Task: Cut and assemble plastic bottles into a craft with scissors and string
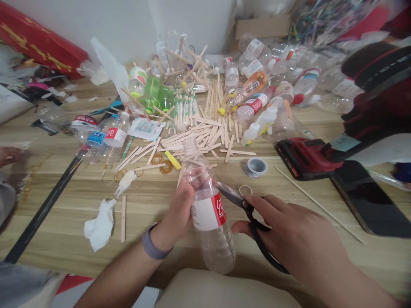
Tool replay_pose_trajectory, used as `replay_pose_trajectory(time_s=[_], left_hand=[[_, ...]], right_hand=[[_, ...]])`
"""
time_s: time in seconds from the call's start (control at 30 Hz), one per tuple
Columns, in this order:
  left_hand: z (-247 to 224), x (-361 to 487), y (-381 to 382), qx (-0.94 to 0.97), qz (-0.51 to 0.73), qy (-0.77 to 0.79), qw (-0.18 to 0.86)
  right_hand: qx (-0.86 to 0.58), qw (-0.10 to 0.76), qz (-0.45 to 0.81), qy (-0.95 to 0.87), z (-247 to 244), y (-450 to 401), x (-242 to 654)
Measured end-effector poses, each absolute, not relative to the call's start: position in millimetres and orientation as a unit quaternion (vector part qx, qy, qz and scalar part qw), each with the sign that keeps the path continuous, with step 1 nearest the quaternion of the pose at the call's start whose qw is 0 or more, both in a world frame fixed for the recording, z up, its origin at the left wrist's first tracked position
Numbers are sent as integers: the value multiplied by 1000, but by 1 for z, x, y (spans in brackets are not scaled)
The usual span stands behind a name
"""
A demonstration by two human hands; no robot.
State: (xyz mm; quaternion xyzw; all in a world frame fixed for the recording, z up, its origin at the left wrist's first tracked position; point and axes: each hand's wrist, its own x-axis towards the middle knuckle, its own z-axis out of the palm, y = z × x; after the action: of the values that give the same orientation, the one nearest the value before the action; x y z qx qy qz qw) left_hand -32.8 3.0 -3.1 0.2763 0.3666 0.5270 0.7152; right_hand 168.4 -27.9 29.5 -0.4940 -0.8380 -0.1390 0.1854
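My left hand (pixel 180 207) is wrapped round a clear plastic bottle (pixel 213 246) with a red and white label, its neck tilted away from me. The neck looks uncapped. In my right hand (pixel 289 226) is a pair of black-handled scissors (pixel 236 197). Their blade tips touch or nearly touch the bottle's side just above the label; I cannot tell whether they have pierced it. Beyond the bottle lies a heap of wooden craft sticks (pixel 202 134). A small grey spool (pixel 256 167) sits past the scissors.
Plastic bottles (pixel 257 102) crowd the back of the table. A red cordless power tool (pixel 308 158) and a black phone (pixel 372 196) are at right. At left lie a crumpled tissue (pixel 101 224), a long black strip (pixel 48 205) and another person's hand (pixel 9 156).
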Motion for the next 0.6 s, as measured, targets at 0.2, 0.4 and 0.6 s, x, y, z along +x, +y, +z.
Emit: replay_pose_trajectory(time_s=[0.2, 0.4, 0.6], left_hand=[[-1, -32, 2, 266, 505, 372, 732], [-9, -34, 1, 376, 544, 367, 654], [-4, -31, 1, 282, 510, 383, 717]], right_hand=[[-492, 161, -169, -839, 29, -29, 169], [-504, 157, -155, -835, 33, -30, 166], [-491, 171, -199, -831, 32, -28, 170]])
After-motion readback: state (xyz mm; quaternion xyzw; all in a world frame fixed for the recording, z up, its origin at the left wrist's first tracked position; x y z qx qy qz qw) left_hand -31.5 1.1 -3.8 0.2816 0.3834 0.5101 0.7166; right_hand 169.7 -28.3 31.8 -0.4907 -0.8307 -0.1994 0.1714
